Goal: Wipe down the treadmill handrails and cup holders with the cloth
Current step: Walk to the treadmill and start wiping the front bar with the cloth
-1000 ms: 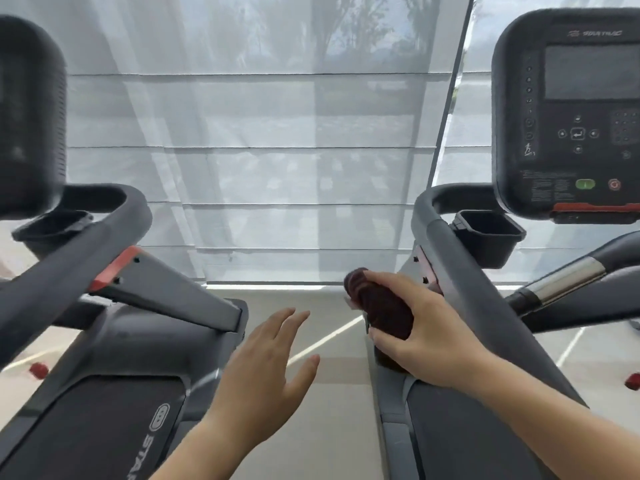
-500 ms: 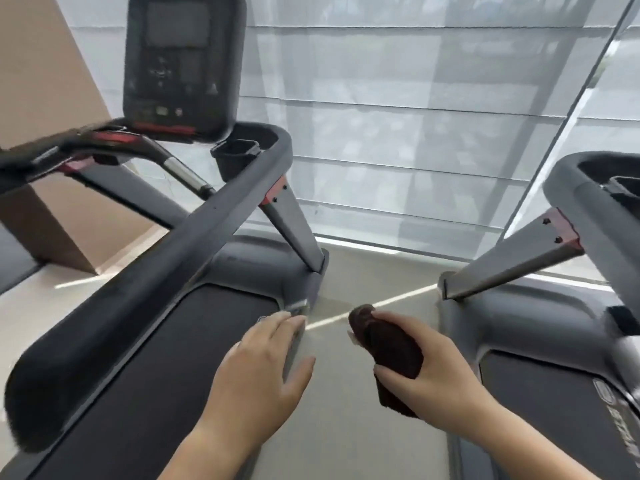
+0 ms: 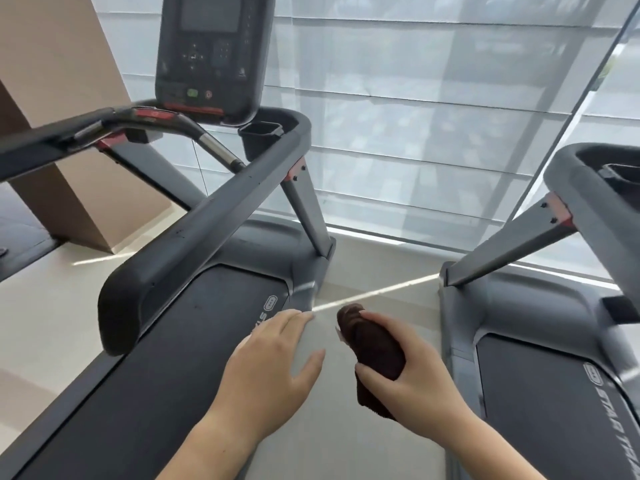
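My right hand [image 3: 414, 379] grips a bunched dark brown cloth [image 3: 374, 344] low in the middle, over the floor strip between two treadmills. My left hand [image 3: 270, 365] hovers beside it with fingers spread, holding nothing, above the left treadmill's deck edge. The left treadmill's dark grey handrail [image 3: 194, 233] runs diagonally from lower left up to a black cup holder [image 3: 259, 138] under the console [image 3: 211, 53]. Neither hand touches a rail. On the right treadmill, a handrail [image 3: 585, 202] and part of a cup holder [image 3: 623, 173] show at the frame edge.
The left treadmill's belt [image 3: 166, 358] and the right treadmill's belt [image 3: 540, 393] flank a grey floor strip [image 3: 346, 445]. A window with sheer blinds [image 3: 433, 116] fills the back. A brown wall panel [image 3: 59, 81] stands at far left.
My view has swung left from the right treadmill to the left one. My right hand came off the right handrail with the cloth and now sits between the machines.
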Available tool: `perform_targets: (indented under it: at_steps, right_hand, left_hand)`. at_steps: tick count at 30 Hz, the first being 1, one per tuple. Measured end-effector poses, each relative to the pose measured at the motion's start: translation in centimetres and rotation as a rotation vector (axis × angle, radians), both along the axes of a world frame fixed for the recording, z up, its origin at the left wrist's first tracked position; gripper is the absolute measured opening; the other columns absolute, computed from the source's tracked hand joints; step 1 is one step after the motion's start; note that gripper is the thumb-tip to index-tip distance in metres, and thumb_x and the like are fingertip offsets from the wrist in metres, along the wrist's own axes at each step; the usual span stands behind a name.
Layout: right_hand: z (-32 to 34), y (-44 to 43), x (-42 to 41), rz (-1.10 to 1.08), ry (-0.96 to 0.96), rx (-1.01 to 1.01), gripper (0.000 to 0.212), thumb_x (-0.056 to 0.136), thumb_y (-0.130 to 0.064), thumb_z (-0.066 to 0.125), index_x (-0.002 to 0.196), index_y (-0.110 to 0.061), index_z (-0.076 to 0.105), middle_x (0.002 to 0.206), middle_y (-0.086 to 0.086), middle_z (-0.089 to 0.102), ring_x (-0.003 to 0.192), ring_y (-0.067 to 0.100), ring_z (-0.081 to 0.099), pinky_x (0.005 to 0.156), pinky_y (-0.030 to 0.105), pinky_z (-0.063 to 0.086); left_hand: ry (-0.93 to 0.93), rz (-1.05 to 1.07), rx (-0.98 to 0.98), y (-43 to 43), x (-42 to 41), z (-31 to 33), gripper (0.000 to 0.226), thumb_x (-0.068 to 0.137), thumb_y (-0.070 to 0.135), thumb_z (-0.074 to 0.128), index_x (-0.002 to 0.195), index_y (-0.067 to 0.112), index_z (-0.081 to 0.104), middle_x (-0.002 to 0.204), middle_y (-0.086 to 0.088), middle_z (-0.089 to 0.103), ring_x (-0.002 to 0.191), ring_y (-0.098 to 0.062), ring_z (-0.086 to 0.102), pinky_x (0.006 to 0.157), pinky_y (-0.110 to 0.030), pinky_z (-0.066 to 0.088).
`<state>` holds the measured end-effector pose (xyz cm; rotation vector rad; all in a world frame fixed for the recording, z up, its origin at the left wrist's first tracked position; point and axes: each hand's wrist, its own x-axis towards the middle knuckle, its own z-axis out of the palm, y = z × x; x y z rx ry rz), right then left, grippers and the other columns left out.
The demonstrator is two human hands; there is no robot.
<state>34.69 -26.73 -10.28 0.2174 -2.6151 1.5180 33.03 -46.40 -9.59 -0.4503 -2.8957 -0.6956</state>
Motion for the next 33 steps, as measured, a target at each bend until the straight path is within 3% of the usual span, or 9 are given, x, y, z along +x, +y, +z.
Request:
perform_targets:
  at_steps: [4, 9, 14, 19, 25, 30, 33]
  right_hand:
    - [-0.5, -0.7, 3.0, 0.015, 0.011, -0.042, 0.055, 0.066, -0.021, 0.066, 0.117, -0.041, 0.054, 0.113, -0.023, 0.06, 0.109, 0.0, 0.054, 0.088, 0.014, 0.042]
    - [-2.4, -3.2, 7.1, 0.043, -0.013, -0.102, 0.054, 0.066, -0.022, 0.066, 0.112, -0.047, 0.052, 0.113, -0.029, 0.057, 0.107, -0.005, 0.054, 0.086, 0.008, 0.039]
    - [-2.6, -6.6, 11.1, 0.111, -0.067, -0.132, 0.049, 0.064, -0.033, 0.065, 0.109, -0.049, 0.051, 0.114, -0.032, 0.055, 0.104, -0.009, 0.053, 0.083, 0.004, 0.036]
    - [-2.4, -10.0, 11.9, 0.162, -0.073, -0.081, 0.053, 0.067, -0.019, 0.064, 0.114, -0.04, 0.054, 0.113, -0.026, 0.059, 0.108, -0.004, 0.054, 0.087, 0.009, 0.038]
    - [-2.0, -17.6, 11.7, 0.201, -0.072, -0.035, 0.053, 0.067, -0.021, 0.063, 0.117, -0.037, 0.053, 0.118, -0.023, 0.057, 0.11, -0.004, 0.052, 0.09, 0.011, 0.039]
    - [-2.6, -25.7, 11.2, 0.239, -0.049, -0.012, 0.056, 0.067, -0.025, 0.064, 0.121, -0.035, 0.054, 0.12, -0.022, 0.056, 0.114, -0.001, 0.051, 0.096, 0.023, 0.042]
    - [-2.8, -29.9, 10.5, 0.268, -0.048, -0.02, 0.055, 0.066, -0.024, 0.064, 0.118, -0.038, 0.053, 0.118, -0.026, 0.056, 0.113, -0.002, 0.051, 0.094, 0.018, 0.04]
  left_hand:
    - [-0.024, 0.043, -0.022, -0.9, 3.7, -0.1, 0.063, 0.077, 0.065, 0.019, 0.134, 0.041, 0.032, 0.137, 0.027, 0.036, 0.123, 0.005, 0.036, 0.089, -0.021, 0.047]
    - [-0.09, 0.13, -0.039, -3.1, 9.1, -1.1, 0.048, 0.089, 0.053, 0.039, 0.135, 0.041, 0.031, 0.138, 0.027, 0.035, 0.122, 0.002, 0.039, 0.092, -0.024, 0.046]
    - [-0.132, 0.182, -0.016, -5.7, 13.8, -1.2, 0.048, 0.088, 0.051, 0.042, 0.134, 0.041, 0.033, 0.137, 0.028, 0.035, 0.122, 0.004, 0.038, 0.091, -0.025, 0.046]
    - [-0.126, 0.217, 0.034, -8.8, 14.9, -1.0, 0.047, 0.089, 0.05, 0.042, 0.134, 0.041, 0.033, 0.138, 0.029, 0.034, 0.119, 0.003, 0.039, 0.09, -0.021, 0.044]
    - [-0.119, 0.265, 0.058, -16.4, 15.7, -0.3, 0.047, 0.089, 0.05, 0.042, 0.135, 0.042, 0.031, 0.138, 0.029, 0.033, 0.119, 0.003, 0.039, 0.09, -0.021, 0.044]
    - [-0.109, 0.339, 0.042, -24.6, 16.3, -0.3, 0.048, 0.089, 0.052, 0.041, 0.135, 0.042, 0.031, 0.14, 0.028, 0.034, 0.119, 0.001, 0.042, 0.091, -0.022, 0.044]
    - [-0.121, 0.409, 0.047, -28.6, 16.3, -0.5, 0.048, 0.089, 0.053, 0.04, 0.135, 0.042, 0.031, 0.141, 0.027, 0.033, 0.115, -0.003, 0.047, 0.09, -0.022, 0.044]
